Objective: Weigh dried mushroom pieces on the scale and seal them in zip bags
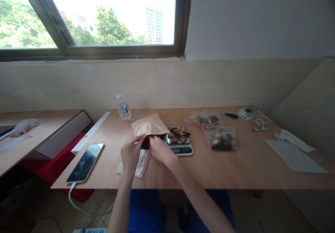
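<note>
A tan paper pouch (149,125) lies on the wooden table (235,170) with its mouth toward me. My left hand (131,153) pinches the pouch's near edge. My right hand (160,149) is closed at the pouch mouth, fingers on dark pieces there. Just to the right stands a small digital scale (183,150) carrying a tray of dark dried slices (178,134). A clear plastic bag (142,163) lies flat under my hands.
A water bottle (123,108) stands behind the pouch. A phone (85,162) on a cable lies at the left edge. Zip bags of dried pieces (221,138) sit to the right, with a screwdriver (229,114), a round white device (246,112) and white sheets (293,156).
</note>
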Demonstrator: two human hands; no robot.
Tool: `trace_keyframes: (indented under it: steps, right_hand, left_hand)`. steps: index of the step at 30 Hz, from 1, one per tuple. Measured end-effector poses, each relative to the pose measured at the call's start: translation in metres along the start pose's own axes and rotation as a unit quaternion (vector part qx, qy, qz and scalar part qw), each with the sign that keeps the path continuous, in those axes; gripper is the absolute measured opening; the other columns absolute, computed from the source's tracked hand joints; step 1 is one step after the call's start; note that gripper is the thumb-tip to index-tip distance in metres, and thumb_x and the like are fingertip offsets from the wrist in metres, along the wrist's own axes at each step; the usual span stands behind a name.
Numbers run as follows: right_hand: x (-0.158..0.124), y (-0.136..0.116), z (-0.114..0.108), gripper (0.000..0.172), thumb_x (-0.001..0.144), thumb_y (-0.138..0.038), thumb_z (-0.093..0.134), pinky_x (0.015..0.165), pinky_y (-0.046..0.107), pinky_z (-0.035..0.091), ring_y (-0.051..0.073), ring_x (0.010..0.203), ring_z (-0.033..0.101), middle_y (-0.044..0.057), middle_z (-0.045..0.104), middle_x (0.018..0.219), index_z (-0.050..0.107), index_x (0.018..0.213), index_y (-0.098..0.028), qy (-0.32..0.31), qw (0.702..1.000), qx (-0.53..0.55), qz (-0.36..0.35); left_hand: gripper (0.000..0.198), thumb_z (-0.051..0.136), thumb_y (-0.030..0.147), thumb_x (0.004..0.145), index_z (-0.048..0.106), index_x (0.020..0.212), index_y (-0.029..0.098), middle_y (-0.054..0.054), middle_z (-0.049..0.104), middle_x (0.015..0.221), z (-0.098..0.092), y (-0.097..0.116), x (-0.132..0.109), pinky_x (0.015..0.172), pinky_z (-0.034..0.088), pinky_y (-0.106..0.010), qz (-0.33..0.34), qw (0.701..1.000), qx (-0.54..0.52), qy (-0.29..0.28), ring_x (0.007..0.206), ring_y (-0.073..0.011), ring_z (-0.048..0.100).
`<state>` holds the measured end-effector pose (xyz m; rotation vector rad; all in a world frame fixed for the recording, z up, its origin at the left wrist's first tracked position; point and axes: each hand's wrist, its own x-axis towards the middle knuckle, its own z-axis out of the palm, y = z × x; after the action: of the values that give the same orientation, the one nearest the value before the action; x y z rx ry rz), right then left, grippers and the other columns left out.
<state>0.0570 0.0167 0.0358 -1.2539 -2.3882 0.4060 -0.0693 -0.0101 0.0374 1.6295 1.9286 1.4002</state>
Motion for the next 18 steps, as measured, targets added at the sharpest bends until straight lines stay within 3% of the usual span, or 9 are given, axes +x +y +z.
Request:
trace_keyframes:
  steps: [3, 6, 8, 11, 15, 18]
  right_hand:
    - [0.02, 0.0, 0.016, 0.037, 0.085, -0.004, 0.036, 0.081, 0.034, 0.049, 0.026, 0.097, 0.063, 0.019, 0.063, 0.11, 0.056, 0.116, -0.007, -0.047, 0.998, -0.024, 0.036]
    - [0.03, 0.0, 0.023, 0.038, 0.087, -0.005, 0.034, 0.088, 0.035, 0.046, 0.027, 0.104, 0.06, 0.02, 0.06, 0.118, 0.055, 0.118, -0.007, -0.039, 0.998, -0.019, 0.037]
    - [0.029, 0.0, 0.024, 0.038, 0.088, -0.005, 0.034, 0.089, 0.034, 0.045, 0.026, 0.106, 0.059, 0.019, 0.058, 0.12, 0.054, 0.12, -0.007, -0.03, 0.999, -0.016, 0.037]
    - [0.016, -0.001, 0.02, 0.034, 0.088, -0.005, 0.036, 0.084, 0.033, 0.047, 0.024, 0.096, 0.063, 0.017, 0.065, 0.107, 0.061, 0.11, -0.01, -0.025, 0.999, -0.015, 0.038]
    - [-0.012, -0.004, 0.01, 0.024, 0.088, -0.01, 0.043, 0.086, 0.033, 0.047, 0.022, 0.097, 0.059, 0.012, 0.064, 0.103, 0.065, 0.098, -0.014, 0.067, 0.998, 0.02, 0.001]
    - [-0.036, -0.001, 0.003, 0.018, 0.089, -0.017, 0.048, 0.083, 0.031, 0.048, 0.017, 0.091, 0.058, 0.006, 0.063, 0.093, 0.066, 0.094, -0.019, 0.15, 0.98, 0.115, -0.061]
  left_hand:
    - [0.023, 0.059, 0.041, 0.077, 0.072, 0.09, 0.028, 0.002, 0.074, 0.087, 0.002, -0.001, -0.003, 0.072, 0.05, -0.027, 0.001, 1.0, -0.005, -0.002, 0.082, -0.0202, 0.068]
    - [0.023, 0.059, 0.041, 0.077, 0.072, 0.091, 0.029, 0.001, 0.074, 0.087, 0.003, -0.003, -0.005, 0.071, 0.05, -0.027, 0.001, 1.0, 0.004, -0.003, 0.08, -0.0203, 0.069]
    - [0.023, 0.059, 0.041, 0.077, 0.072, 0.091, 0.028, 0.0, 0.074, 0.086, 0.003, -0.004, -0.005, 0.072, 0.05, -0.027, 0.006, 1.0, 0.006, -0.004, 0.079, -0.0201, 0.069]
    - [0.023, 0.058, 0.041, 0.078, 0.073, 0.091, 0.028, 0.0, 0.074, 0.085, 0.004, -0.005, -0.005, 0.069, 0.05, -0.026, 0.008, 1.0, 0.004, -0.01, 0.077, -0.0196, 0.068]
    - [0.024, 0.058, 0.042, 0.078, 0.073, 0.091, 0.029, 0.0, 0.074, 0.081, 0.003, -0.001, -0.003, 0.064, 0.049, -0.025, -0.007, 1.0, 0.027, -0.01, 0.072, -0.0187, 0.068]
    - [0.024, 0.058, 0.043, 0.078, 0.072, 0.092, 0.031, 0.001, 0.074, 0.082, 0.001, 0.003, -0.001, 0.064, 0.049, -0.025, -0.013, 0.999, 0.047, -0.003, 0.07, -0.0183, 0.068]
